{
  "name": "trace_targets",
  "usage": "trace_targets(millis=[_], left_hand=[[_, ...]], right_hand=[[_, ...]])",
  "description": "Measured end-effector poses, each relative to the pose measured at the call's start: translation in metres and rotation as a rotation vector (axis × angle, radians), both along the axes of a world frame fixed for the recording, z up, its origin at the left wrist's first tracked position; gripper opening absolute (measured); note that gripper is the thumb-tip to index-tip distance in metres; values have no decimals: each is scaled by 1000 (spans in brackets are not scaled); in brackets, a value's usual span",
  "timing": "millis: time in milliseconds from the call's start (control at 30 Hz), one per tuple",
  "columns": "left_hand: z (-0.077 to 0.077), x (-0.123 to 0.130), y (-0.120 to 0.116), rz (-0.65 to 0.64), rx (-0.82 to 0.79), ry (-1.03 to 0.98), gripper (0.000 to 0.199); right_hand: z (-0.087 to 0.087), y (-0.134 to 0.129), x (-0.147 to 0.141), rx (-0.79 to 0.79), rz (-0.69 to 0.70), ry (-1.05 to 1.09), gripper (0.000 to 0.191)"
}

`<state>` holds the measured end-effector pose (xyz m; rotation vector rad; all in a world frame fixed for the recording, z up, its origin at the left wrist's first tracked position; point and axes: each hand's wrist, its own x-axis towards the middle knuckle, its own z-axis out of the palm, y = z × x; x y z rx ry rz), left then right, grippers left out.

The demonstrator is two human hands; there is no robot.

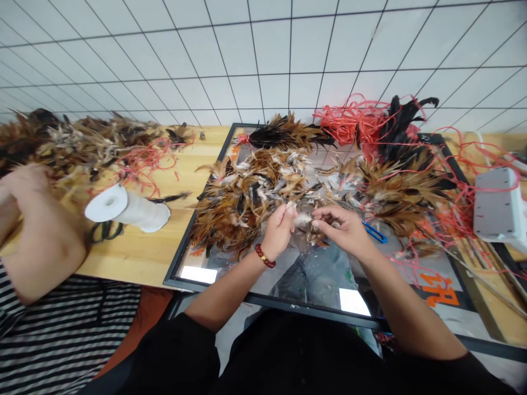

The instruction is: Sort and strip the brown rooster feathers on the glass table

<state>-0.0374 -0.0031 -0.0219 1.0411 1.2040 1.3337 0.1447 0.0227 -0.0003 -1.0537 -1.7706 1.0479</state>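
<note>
Over the dark-framed glass panel, my left hand is closed in a pinch on the pale quill ends of a feather. My right hand faces it from the right, thumb and fingers pinched at the feather's fluffy white part. Its fingertips partly hide what it grips. A big heap of brown feathers lies just left of and behind my hands. To the right is a spread of brown feathers. A blue cutter rests beside my right wrist.
Pink plastic string is tangled at the back, near a bundle of dark feathers. A grey-white box stands at right. On the left are a white ribbon spool, scissors and a co-worker's arm by more feathers.
</note>
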Motion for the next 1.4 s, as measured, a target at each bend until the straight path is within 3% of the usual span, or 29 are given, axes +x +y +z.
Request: trace_targets(millis=[133,233,333,400,467,567,933,1067,1200,1400], left_hand=[[4,-1,0,-7,23,26,49],[14,-4,0,-18,42,88,43],[25,-7,-1,36,128,225,32],[31,-7,-3,-61,157,327,27],[33,-3,-7,-185,160,406,29],[31,3,-11,-203,156,432,34],[16,4,-11,-440,-166,-105,53],[16,5,-12,-416,-256,-247,56],[20,5,-14,-358,-270,-284,57],[20,5,-15,-300,-239,-321,54]], right_hand=[[6,-3,-4,22,31,-47,18],[12,-4,-1,139,45,-119,19],[17,-6,3,292,240,-272,18],[17,-9,3,397,298,-375,18],[15,-12,0,482,208,-419,19],[12,-16,-4,508,65,-392,17],[11,-10,0,434,-53,-365,14],[1,8,20,367,-233,-431,17],[0,29,48,351,-388,-640,20],[0,51,35,258,-292,-958,24]])
